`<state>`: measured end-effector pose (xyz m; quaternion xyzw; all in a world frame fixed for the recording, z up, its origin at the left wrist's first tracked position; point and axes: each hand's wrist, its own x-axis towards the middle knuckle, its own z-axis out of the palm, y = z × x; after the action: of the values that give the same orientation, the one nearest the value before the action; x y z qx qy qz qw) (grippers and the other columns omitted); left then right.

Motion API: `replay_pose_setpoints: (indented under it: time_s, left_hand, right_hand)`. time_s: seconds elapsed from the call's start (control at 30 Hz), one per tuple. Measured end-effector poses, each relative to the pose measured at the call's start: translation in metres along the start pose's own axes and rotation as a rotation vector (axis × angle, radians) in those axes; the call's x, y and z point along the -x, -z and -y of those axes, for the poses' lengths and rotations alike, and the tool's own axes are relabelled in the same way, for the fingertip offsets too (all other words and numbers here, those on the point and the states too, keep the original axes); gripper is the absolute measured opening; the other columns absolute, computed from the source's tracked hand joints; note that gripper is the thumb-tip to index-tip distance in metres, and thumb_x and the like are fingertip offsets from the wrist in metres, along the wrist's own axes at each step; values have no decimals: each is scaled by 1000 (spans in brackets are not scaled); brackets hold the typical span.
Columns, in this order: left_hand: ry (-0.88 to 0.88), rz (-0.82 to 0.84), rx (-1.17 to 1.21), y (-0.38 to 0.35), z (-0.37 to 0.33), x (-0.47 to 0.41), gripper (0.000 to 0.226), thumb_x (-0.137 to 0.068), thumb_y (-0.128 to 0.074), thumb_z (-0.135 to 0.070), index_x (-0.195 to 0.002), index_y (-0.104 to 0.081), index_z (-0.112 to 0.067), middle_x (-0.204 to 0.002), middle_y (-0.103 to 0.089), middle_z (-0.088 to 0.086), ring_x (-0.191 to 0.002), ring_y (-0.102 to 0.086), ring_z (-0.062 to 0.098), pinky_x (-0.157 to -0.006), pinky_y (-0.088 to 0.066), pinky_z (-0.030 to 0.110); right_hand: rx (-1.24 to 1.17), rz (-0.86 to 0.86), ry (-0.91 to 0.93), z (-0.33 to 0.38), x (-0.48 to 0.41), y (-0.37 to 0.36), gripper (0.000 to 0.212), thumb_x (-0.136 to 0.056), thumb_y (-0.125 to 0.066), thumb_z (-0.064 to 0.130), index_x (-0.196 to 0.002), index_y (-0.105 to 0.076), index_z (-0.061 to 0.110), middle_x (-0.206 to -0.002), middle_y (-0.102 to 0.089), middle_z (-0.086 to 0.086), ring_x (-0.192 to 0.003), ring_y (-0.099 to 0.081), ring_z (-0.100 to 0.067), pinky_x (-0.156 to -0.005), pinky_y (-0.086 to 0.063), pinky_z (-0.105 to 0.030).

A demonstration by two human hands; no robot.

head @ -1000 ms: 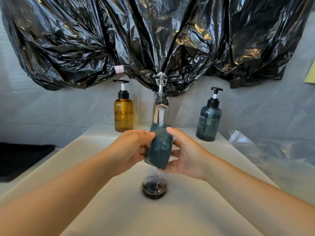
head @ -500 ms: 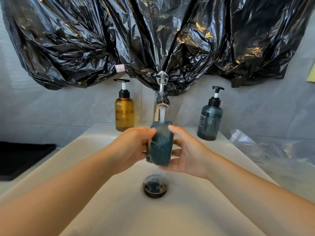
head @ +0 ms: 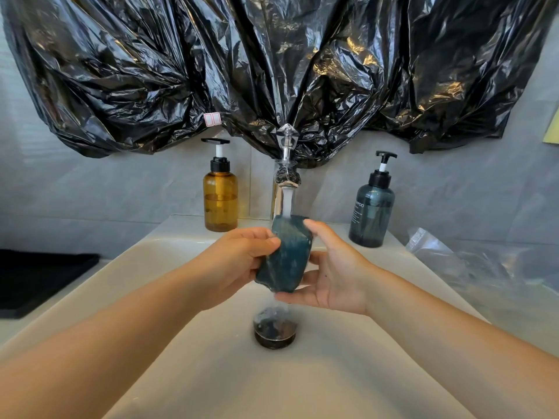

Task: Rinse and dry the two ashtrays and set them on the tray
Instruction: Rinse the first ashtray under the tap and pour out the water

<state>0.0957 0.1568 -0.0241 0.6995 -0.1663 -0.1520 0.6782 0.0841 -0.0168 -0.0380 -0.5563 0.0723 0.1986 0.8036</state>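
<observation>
A dark teal ashtray (head: 286, 258) stands on edge under the running tap (head: 284, 189), over the white sink (head: 151, 297). My left hand (head: 239, 261) grips its left side with curled fingers and thumb. On the other side my right hand (head: 329, 276) holds it, thumb on the top edge and fingers beneath. Water runs off the ashtray down to the drain (head: 274, 329). A black tray (head: 36, 279) lies on the counter at the far left. No second ashtray is in view.
An amber pump bottle (head: 220, 195) and a dark blue-green pump bottle (head: 371, 213) stand behind the basin, either side of the tap. Black plastic sheeting (head: 272, 71) covers the wall above. Clear crumpled plastic (head: 469, 261) lies on the counter at the right.
Between my hands the ashtray has turned a little under the stream. My right thumb has shifted along its top edge, and my right fingers now reach further beneath it.
</observation>
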Motion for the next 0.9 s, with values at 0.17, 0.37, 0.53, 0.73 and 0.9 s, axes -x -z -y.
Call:
replay_pose_setpoints:
  time_s: [0.17, 0.37, 0.53, 0.73, 0.9]
  left_hand:
    - [13, -37, 105, 0, -1, 0, 17, -99, -46, -15, -100, -60, -5, -98, -72, 10, -98, -67, 25, -83, -55, 36]
    - [-65, -24, 5, 0, 2, 1, 22, -99, -45, -14, -106, -64, -5, -96, -71, 13, -90, -67, 23, -79, -54, 34]
    - [-75, 6, -57, 1, 0, 0, 24, -97, -49, -11, -111, -62, 4, -101, -70, 20, -96, -67, 31, -88, -54, 41]
    - [-84, -59, 0, 1, 1, 0, 21, -97, -47, -10, -107, -63, -1, -103, -71, 15, -101, -66, 27, -93, -53, 41]
    - [-157, -87, -152, 2, 1, 2, 18, -97, -48, -11, -100, -66, -9, -98, -73, 11, -97, -67, 25, -89, -55, 39]
  right_hand:
    - [101, -17, 166, 0, 0, -2, 43, -84, -65, 34, -124, -58, 20, -125, -54, -18, -113, -58, -43, -91, -53, -55]
    - [35, 27, 11, 3, -4, 3, 82, -76, -65, 65, -136, -44, 13, -132, -52, -27, -108, -63, -47, -91, -52, -57]
    - [55, -5, 52, 0, -2, 2, 77, -78, -64, 60, -135, -44, 13, -130, -54, -24, -110, -61, -45, -90, -52, -57]
    - [185, -11, 206, 0, -4, -1, 44, -81, -66, 43, -121, -58, 25, -127, -55, -13, -117, -56, -39, -101, -45, -58]
    - [29, -8, 77, 5, -10, 5, 86, -74, -68, 63, -141, -40, 17, -138, -46, -26, -108, -62, -48, -92, -50, -59]
